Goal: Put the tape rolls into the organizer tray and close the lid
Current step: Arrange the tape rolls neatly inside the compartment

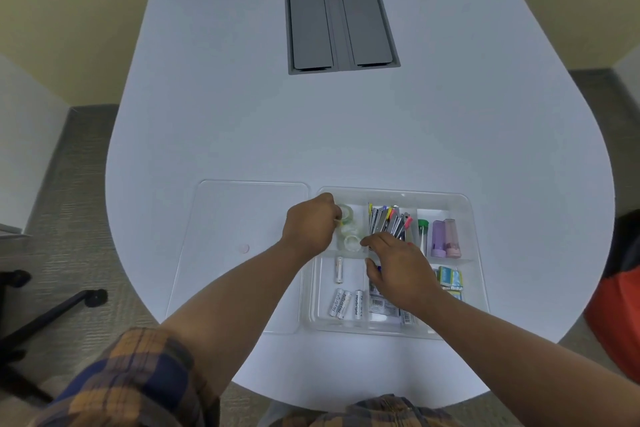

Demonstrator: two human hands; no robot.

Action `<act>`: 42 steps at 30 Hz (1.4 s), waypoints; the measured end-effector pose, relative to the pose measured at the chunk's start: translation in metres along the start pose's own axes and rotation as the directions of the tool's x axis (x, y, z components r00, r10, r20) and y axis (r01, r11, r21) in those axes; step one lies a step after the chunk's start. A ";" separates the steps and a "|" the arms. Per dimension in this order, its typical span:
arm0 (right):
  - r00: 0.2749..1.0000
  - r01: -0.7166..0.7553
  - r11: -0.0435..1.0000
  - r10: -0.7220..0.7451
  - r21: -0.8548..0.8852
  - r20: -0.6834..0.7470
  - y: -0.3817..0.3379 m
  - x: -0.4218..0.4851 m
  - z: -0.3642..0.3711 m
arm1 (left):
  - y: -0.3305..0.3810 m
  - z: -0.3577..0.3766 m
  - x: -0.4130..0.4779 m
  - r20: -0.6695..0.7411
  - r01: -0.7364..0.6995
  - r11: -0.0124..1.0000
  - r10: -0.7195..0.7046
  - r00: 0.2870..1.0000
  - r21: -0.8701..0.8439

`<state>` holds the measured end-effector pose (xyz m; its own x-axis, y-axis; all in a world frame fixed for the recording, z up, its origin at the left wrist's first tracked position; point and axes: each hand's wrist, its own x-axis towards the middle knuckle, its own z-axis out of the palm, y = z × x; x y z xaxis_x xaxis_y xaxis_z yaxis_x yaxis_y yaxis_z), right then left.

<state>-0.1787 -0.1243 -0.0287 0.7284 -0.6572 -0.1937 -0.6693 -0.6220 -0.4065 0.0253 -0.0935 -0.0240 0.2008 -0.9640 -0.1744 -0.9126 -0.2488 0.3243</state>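
A clear organizer tray (pixel 465 204) sits on the white table near its front edge. Its far-left compartment holds clear tape rolls: one (pixel 346 212) at the back, another (pixel 351 242) nearer me. My left hand (pixel 310 224) reaches over the tray's left wall, and its fingers pinch the back tape roll. My right hand (pixel 394 269) hovers over the tray's middle, fingers spread, fingertips close to the nearer roll. The clear lid (pixel 242 218) lies flat on the table just left of the tray.
Other compartments hold batteries (pixel 344 303), pens and markers (pixel 389 222), small tubes (pixel 445 237) and packets (pixel 450 279). A grey cable hatch (pixel 341 26) is set in the table's far middle. A chair base (pixel 52 308) stands at the left, an orange bag (pixel 620 305) at the right.
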 end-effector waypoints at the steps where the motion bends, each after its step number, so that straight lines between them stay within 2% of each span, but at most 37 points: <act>1: 1.000 0.002 1.000 -0.002 0.002 0.002 0.000 0.000 0.000 | 0.001 0.002 0.002 0.007 0.014 0.999 -0.014 1.000 0.033; 4: 1.000 0.008 1.000 -0.008 0.012 0.012 0.001 0.001 -0.001 | 0.004 0.007 0.006 0.015 0.055 0.993 -0.057 0.998 0.101; 6: 1.000 0.002 1.000 -0.002 0.026 0.012 0.000 0.003 -0.001 | 0.005 0.009 0.004 -0.015 0.079 0.994 -0.078 0.997 0.077; 11: 0.998 -0.048 0.995 0.043 0.091 0.055 -0.001 0.010 -0.006 | -0.005 0.007 -0.026 -0.264 0.102 0.968 -0.162 0.951 -0.228; 15: 0.996 -0.021 0.991 0.032 0.135 -0.080 -0.005 0.019 -0.014 | -0.034 0.022 -0.065 -0.395 0.203 0.954 -0.277 0.876 -0.219; 17: 0.998 -0.035 0.991 0.042 0.126 -0.052 -0.008 0.028 -0.016 | -0.049 0.035 -0.085 -0.342 0.270 0.944 -0.321 0.883 -0.187; 19: 0.997 -0.071 0.994 0.069 0.079 0.034 -0.010 0.038 -0.018 | -0.061 0.051 -0.103 -0.164 0.363 0.922 -0.383 0.909 -0.136; 21: 0.991 -0.079 0.997 0.079 -0.005 0.104 -0.013 0.050 -0.018 | -0.069 0.067 -0.115 0.050 0.443 0.895 -0.441 0.896 -0.057; 24: 0.982 -0.060 0.983 0.089 -0.171 0.168 -0.018 0.065 -0.016 | -0.072 0.081 -0.121 0.195 0.438 0.899 -0.433 0.880 0.016; 27: 0.974 -0.047 0.942 0.117 -0.332 0.193 -0.024 0.074 -0.013 | -0.072 0.078 -0.119 0.250 0.437 0.899 -0.427 0.869 0.019; 29: 0.967 -0.042 0.925 0.133 -0.378 0.216 -0.027 0.078 -0.011 | -0.072 0.077 -0.119 0.273 0.434 0.901 -0.422 0.864 0.018; 42: 0.980 -0.003 0.925 0.079 -0.381 0.183 -0.034 0.082 -0.001 | -0.075 0.074 -0.120 0.333 0.431 0.903 -0.406 0.851 0.001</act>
<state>-0.0964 -0.1576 -0.0302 0.6881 -0.6148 -0.3855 -0.6768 -0.7353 -0.0353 0.0432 0.0473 -0.0960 0.4229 -0.6878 -0.5900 -0.7376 -0.6395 0.2167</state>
